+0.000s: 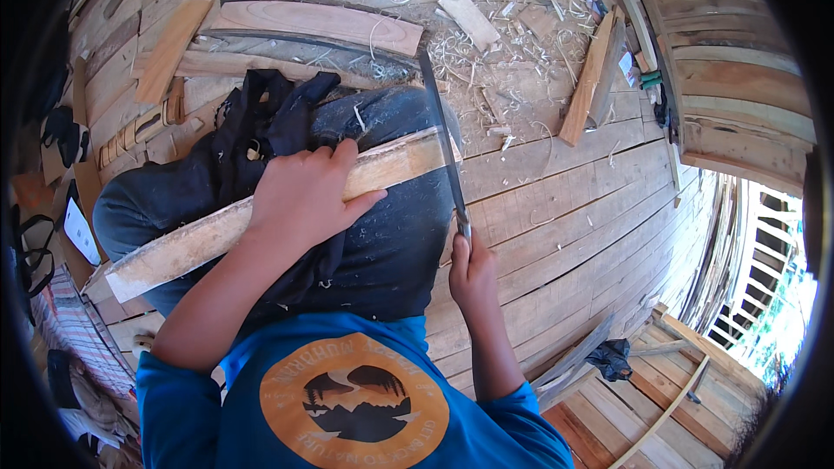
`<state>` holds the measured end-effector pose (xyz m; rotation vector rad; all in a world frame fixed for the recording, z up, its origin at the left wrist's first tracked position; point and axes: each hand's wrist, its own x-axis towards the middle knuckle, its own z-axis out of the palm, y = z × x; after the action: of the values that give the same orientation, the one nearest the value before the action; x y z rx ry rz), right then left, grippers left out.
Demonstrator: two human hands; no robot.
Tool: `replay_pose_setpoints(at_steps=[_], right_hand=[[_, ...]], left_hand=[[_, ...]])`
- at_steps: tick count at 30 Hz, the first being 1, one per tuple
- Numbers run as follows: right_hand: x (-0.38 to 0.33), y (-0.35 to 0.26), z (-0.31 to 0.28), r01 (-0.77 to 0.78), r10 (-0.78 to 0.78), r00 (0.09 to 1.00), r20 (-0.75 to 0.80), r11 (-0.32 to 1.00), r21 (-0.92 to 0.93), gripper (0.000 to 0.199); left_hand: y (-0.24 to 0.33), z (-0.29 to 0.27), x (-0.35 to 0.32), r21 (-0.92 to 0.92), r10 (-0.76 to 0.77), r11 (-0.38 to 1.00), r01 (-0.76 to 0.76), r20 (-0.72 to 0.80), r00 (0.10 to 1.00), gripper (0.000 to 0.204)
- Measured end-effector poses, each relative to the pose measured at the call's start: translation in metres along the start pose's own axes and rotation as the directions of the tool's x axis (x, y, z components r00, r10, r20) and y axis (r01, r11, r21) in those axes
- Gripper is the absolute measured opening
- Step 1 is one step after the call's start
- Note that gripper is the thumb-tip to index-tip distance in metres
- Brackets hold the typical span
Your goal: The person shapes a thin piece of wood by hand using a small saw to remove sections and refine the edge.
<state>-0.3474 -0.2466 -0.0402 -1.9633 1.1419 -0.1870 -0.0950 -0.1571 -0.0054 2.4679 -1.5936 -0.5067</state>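
I see the left hand (300, 200) pressed flat, fingers spread over the rough wooden slat (261, 213) lying across the dark-trousered lap (391, 243) to steady it, while the right hand (472, 274) is closed around the long blade's (441, 135) handle, edge meeting the slat's far end for shaving

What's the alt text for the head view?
A person's left hand presses a pale wooden plank across their lap while the right hand grips a long dark blade set against the plank's end. Wood shavings and offcuts litter the plank floor.
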Motion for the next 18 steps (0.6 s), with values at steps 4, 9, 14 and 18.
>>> replay_pose_setpoints(at_steps=[4, 9, 14, 18], right_hand=[[0.041, -0.012, 0.007, 0.092, -0.093, 0.995, -0.034, 0.996, -0.022, 0.028], [0.026, -0.001, -0.002, 0.056, -0.056, 0.998, -0.007, 0.998, -0.001, 0.028], [-0.012, 0.021, -0.006, -0.016, 0.016, 1.000, 0.003, 0.997, -0.074, 0.023], [-0.007, 0.005, 0.002, -0.035, 0.035, 0.999, -0.006, 0.999, -0.009, 0.023]], left_hand=[[0.000, -0.002, 0.000, -0.013, 0.000, 1.000, 0.000, 0.000, 1.000, 0.057], [0.000, 0.004, -0.003, 0.015, 0.047, 0.999, -0.047, -0.026, 0.999, 0.055], [0.000, -0.002, -0.001, -0.006, 0.017, 1.000, -0.017, 0.020, 1.000, 0.053], [-0.001, -0.001, 0.000, 0.007, 0.012, 1.000, -0.012, -0.015, 1.000, 0.053]])
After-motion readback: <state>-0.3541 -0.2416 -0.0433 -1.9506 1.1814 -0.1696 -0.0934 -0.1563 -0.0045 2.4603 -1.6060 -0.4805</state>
